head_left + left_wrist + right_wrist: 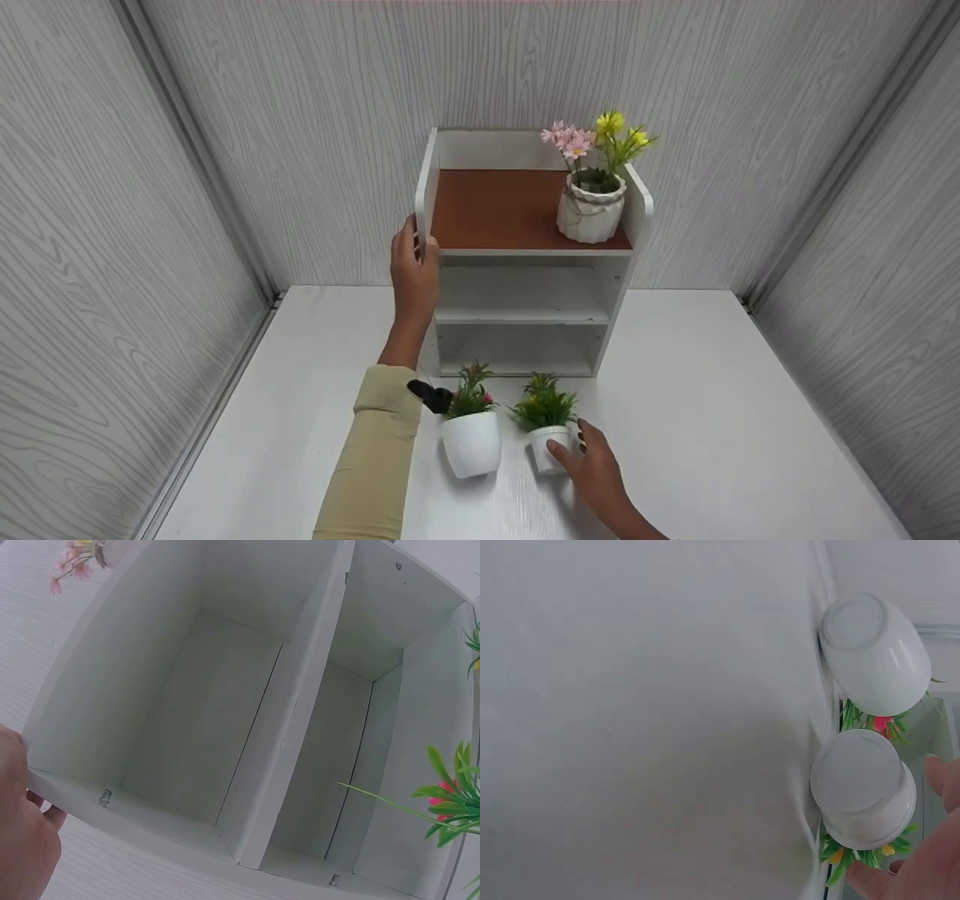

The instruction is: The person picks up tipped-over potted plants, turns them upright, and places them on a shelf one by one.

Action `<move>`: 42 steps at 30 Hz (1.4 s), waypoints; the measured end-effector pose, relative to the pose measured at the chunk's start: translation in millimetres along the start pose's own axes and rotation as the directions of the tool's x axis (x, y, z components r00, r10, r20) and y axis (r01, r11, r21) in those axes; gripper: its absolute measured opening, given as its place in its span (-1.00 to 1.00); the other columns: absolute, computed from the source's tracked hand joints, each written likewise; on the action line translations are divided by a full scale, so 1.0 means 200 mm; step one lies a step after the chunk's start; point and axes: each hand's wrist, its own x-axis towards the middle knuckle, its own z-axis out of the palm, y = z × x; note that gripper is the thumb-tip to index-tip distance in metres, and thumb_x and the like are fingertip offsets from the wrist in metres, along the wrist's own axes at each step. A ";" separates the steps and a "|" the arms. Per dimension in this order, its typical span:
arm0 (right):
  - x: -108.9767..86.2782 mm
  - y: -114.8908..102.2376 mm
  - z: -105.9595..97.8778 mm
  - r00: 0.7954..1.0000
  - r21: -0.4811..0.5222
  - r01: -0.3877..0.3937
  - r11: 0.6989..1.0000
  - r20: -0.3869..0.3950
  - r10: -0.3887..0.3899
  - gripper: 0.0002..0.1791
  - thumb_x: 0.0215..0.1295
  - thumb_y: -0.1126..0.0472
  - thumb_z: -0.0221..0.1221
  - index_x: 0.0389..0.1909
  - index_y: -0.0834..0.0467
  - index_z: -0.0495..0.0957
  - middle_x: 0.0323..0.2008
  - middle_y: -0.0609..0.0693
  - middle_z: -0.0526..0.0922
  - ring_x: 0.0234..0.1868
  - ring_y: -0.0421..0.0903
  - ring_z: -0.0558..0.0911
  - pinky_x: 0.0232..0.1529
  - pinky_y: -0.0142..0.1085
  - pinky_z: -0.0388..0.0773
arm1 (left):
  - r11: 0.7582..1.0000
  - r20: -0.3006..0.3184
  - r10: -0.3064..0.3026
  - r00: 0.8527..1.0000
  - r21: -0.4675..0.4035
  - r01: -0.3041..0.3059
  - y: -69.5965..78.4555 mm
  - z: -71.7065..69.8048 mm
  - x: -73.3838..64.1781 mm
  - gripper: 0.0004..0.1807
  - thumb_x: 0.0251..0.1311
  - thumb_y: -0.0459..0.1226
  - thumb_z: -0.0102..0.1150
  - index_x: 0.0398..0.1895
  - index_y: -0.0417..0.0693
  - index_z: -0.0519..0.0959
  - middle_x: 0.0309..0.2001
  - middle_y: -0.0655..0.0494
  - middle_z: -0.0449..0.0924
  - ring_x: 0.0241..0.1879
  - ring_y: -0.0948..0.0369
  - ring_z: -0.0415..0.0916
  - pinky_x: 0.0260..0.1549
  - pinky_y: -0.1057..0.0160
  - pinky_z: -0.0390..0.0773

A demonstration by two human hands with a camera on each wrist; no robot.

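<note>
A small white shelf unit (523,322) with a brown top board stands at the back of the table. My left hand (415,274) grips the upper front edge of its left side panel; in the left wrist view this hand (26,825) is at the unit's edge. My right hand (598,469) is beside a small white pot with a green plant (550,450), thumb and fingers spread around the pot. In the right wrist view, a gap shows between fingers and small pot (859,780). A larger white pot with a red-flowered plant (472,446) lies just left of it.
On the right of the brown top stands a ribbed white pot with pink and yellow flowers (592,210). A black object (431,396) shows at my left sleeve. Wood-grain walls (360,90) enclose the white table (697,420) at the back and sides.
</note>
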 end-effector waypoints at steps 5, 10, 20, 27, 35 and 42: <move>0.02 0.02 0.02 0.998 0.021 -0.056 0.998 0.037 0.056 0.07 0.28 -0.30 0.25 0.49 0.41 0.14 0.42 0.40 0.27 0.36 0.34 0.41 0.25 0.15 0.48 | 1.000 0.002 -0.008 1.000 0.003 0.008 -0.01 0.00 0.00 -0.39 0.56 -0.10 -0.12 0.58 -0.05 0.13 0.38 -0.04 0.30 0.40 0.10 0.32 0.36 0.09 0.41; 0.04 0.04 0.04 0.996 0.034 -0.068 0.997 0.054 0.066 0.11 0.28 -0.32 0.23 0.47 0.48 0.12 0.40 0.43 0.30 0.36 0.33 0.42 0.26 0.11 0.48 | 1.000 0.001 -0.009 1.000 0.005 0.009 0.00 0.00 0.00 -0.40 0.56 -0.11 -0.11 0.57 -0.05 0.14 0.38 -0.03 0.30 0.40 0.11 0.32 0.36 0.10 0.41; 0.06 0.04 0.05 0.996 0.089 -0.056 0.994 0.072 0.050 0.03 0.27 -0.27 0.27 0.43 0.45 0.23 0.29 0.37 0.48 0.25 0.26 0.55 0.07 -0.04 0.65 | 1.000 -0.016 -0.004 1.000 0.028 0.004 0.01 0.00 0.01 -0.40 0.56 -0.13 -0.09 0.56 -0.08 0.16 0.34 -0.05 0.34 0.34 0.10 0.36 0.31 0.10 0.46; 0.05 0.03 0.04 0.998 0.120 -0.057 0.991 0.011 0.056 -0.08 0.25 -0.15 0.35 0.39 0.41 0.32 0.26 0.35 0.52 0.17 0.23 0.62 -0.04 -0.11 0.69 | 0.999 -0.021 -0.009 1.000 0.050 0.010 0.02 0.00 0.02 -0.41 0.55 -0.11 -0.05 0.55 -0.05 0.19 0.31 -0.04 0.37 0.33 0.09 0.39 0.29 0.11 0.48; 0.06 0.02 0.04 0.995 0.114 -0.031 0.993 -0.094 0.042 -0.06 0.23 -0.12 0.38 0.43 0.39 0.29 0.27 0.34 0.51 0.18 0.23 0.60 -0.02 -0.10 0.67 | 1.000 -0.035 -0.017 0.999 0.010 0.018 0.02 0.00 0.02 -0.40 0.54 -0.09 -0.03 0.54 -0.04 0.20 0.32 -0.02 0.37 0.32 0.12 0.39 0.28 0.12 0.49; 0.06 0.02 0.06 0.992 0.146 0.018 0.989 -0.129 0.001 -0.05 0.27 -0.09 0.36 0.47 0.38 0.21 0.38 0.36 0.37 0.27 0.28 0.53 0.09 -0.03 0.64 | 0.999 -0.031 -0.028 0.999 -0.030 0.027 0.02 0.00 0.02 -0.40 0.52 -0.11 0.01 0.54 -0.03 0.21 0.32 -0.01 0.38 0.32 0.12 0.39 0.29 0.12 0.48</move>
